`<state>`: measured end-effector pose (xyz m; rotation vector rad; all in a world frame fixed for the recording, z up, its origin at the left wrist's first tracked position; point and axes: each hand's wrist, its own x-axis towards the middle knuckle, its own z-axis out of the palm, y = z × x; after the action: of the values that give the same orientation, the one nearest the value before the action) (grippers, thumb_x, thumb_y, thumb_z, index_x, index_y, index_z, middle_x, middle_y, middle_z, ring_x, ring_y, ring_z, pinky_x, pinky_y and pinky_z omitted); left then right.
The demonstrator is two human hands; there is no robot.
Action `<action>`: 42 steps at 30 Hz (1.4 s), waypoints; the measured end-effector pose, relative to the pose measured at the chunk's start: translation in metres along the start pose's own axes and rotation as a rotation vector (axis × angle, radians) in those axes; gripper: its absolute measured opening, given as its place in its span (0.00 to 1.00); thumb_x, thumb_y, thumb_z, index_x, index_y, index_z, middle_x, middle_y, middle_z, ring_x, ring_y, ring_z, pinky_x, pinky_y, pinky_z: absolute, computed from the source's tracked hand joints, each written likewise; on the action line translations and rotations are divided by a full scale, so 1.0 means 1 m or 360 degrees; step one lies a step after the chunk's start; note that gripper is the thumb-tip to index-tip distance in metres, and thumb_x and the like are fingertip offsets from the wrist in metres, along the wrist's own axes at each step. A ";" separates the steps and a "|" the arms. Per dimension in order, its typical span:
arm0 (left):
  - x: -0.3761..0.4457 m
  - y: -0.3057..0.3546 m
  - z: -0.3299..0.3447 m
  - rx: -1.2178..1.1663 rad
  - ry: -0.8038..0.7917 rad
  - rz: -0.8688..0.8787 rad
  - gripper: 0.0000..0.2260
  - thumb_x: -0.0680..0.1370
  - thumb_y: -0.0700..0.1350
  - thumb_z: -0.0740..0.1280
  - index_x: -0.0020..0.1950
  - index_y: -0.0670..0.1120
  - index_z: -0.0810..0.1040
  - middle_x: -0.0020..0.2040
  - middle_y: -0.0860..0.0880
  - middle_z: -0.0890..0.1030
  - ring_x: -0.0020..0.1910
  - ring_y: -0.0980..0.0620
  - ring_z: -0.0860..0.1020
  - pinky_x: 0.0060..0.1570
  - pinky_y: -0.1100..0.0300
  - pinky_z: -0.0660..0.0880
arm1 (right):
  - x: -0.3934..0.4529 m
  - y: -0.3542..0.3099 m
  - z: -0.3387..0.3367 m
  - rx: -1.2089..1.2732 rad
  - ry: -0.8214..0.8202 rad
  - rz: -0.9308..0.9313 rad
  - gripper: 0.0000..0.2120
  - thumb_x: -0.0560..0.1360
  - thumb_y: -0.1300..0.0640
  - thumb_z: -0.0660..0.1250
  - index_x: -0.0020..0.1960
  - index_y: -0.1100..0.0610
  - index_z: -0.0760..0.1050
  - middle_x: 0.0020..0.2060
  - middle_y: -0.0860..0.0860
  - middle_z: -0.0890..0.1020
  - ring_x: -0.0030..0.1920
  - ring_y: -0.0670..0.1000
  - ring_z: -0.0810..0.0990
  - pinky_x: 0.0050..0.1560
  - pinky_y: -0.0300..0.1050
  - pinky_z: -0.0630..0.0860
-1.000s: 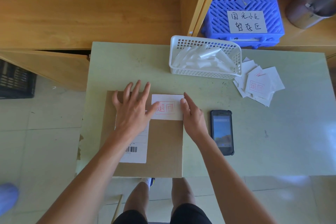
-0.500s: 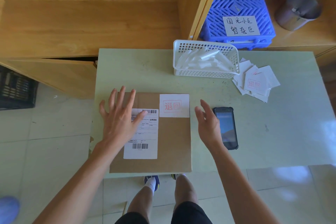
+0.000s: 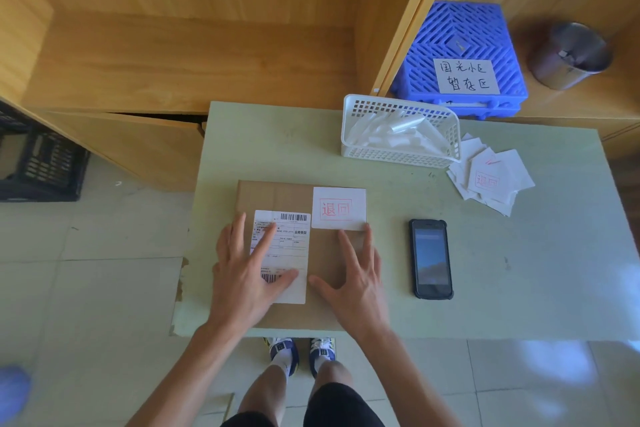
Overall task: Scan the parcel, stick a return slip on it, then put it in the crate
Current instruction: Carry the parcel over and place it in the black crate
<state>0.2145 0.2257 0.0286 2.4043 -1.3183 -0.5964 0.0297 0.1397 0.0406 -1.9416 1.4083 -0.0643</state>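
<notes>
A flat brown cardboard parcel (image 3: 277, 196) lies on the pale green table (image 3: 277, 142) near its front left. A white shipping label (image 3: 292, 236) with barcodes covers its middle. A white return slip (image 3: 339, 207) with red characters is stuck at its far right corner. My left hand (image 3: 247, 274) rests flat on the parcel's left part, fingers spread over the label. My right hand (image 3: 353, 277) lies flat on its right part, fingers apart, just below the slip. A blue slatted crate (image 3: 460, 35) with a handwritten paper sign stands on the wooden shelf behind the table.
A black phone (image 3: 431, 258) lies screen up right of the parcel. A white mesh basket (image 3: 398, 152) of peeled backings and a loose pile of return slips (image 3: 491, 180) sit at the back right. A metal cup (image 3: 568, 55) stands beside the crate. A black crate (image 3: 41, 163) is on the floor, left.
Both hands left the slip after pressing it, lifted briefly, then came down flat on the near part of the parcel. The view pulled back a little.
</notes>
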 end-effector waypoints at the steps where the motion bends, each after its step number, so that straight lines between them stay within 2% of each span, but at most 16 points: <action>1: -0.001 0.001 0.001 0.0041 -0.0004 -0.0005 0.41 0.69 0.67 0.74 0.79 0.56 0.67 0.83 0.43 0.56 0.79 0.36 0.55 0.59 0.31 0.75 | 0.001 0.001 0.001 -0.0037 -0.0013 -0.0008 0.46 0.72 0.34 0.70 0.82 0.41 0.50 0.81 0.43 0.35 0.79 0.51 0.47 0.72 0.57 0.69; 4: -0.004 0.005 0.004 0.0083 0.0008 -0.0033 0.41 0.70 0.68 0.73 0.79 0.56 0.67 0.82 0.43 0.56 0.79 0.36 0.55 0.59 0.31 0.75 | 0.003 0.005 0.001 -0.0082 -0.0031 -0.0029 0.46 0.72 0.35 0.70 0.82 0.44 0.51 0.81 0.43 0.35 0.80 0.52 0.47 0.72 0.58 0.69; 8: -0.010 0.012 0.002 0.0118 0.0049 -0.0059 0.40 0.70 0.67 0.73 0.79 0.55 0.66 0.82 0.43 0.56 0.79 0.37 0.55 0.57 0.32 0.76 | 0.004 0.006 -0.003 -0.0097 -0.0095 -0.0092 0.45 0.74 0.37 0.69 0.82 0.46 0.50 0.81 0.41 0.37 0.81 0.56 0.47 0.75 0.60 0.65; 13: -0.016 0.027 -0.016 0.0137 0.0197 -0.0080 0.40 0.70 0.65 0.74 0.78 0.54 0.68 0.81 0.43 0.58 0.79 0.36 0.56 0.56 0.33 0.76 | 0.011 -0.005 -0.019 -0.0056 -0.0094 -0.0206 0.45 0.74 0.40 0.71 0.82 0.46 0.51 0.82 0.41 0.41 0.81 0.59 0.48 0.76 0.62 0.62; 22: -0.025 0.019 -0.103 0.0147 0.0610 -0.0225 0.39 0.69 0.62 0.76 0.77 0.51 0.70 0.80 0.41 0.60 0.77 0.36 0.58 0.55 0.36 0.77 | 0.025 -0.102 -0.047 -0.0089 -0.0074 -0.0650 0.44 0.74 0.42 0.72 0.82 0.47 0.52 0.82 0.41 0.41 0.81 0.59 0.47 0.76 0.65 0.62; 30: -0.062 -0.069 -0.185 0.0127 0.0972 -0.0515 0.39 0.69 0.64 0.73 0.77 0.52 0.68 0.81 0.42 0.58 0.77 0.36 0.58 0.58 0.34 0.74 | 0.012 -0.235 0.001 -0.0164 -0.0106 -0.1116 0.45 0.72 0.43 0.74 0.81 0.48 0.55 0.83 0.41 0.45 0.79 0.60 0.52 0.70 0.67 0.69; 35: -0.094 -0.161 -0.230 0.0093 0.1121 -0.0701 0.38 0.68 0.67 0.65 0.76 0.54 0.69 0.81 0.41 0.60 0.77 0.35 0.59 0.59 0.34 0.74 | -0.011 -0.325 0.071 -0.0244 -0.0135 -0.1349 0.43 0.71 0.43 0.73 0.81 0.49 0.57 0.83 0.45 0.49 0.77 0.63 0.56 0.66 0.70 0.71; 42: -0.136 -0.295 -0.292 0.0009 0.1221 -0.0887 0.39 0.68 0.67 0.65 0.78 0.55 0.68 0.83 0.43 0.57 0.79 0.36 0.55 0.62 0.33 0.71 | -0.050 -0.449 0.178 -0.0331 -0.0233 -0.1475 0.41 0.73 0.43 0.73 0.80 0.47 0.58 0.83 0.43 0.46 0.76 0.63 0.56 0.67 0.71 0.71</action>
<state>0.5072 0.5192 0.1652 2.5821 -0.3370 0.2222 0.4495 0.3364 0.1848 -2.5572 0.3384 -0.2044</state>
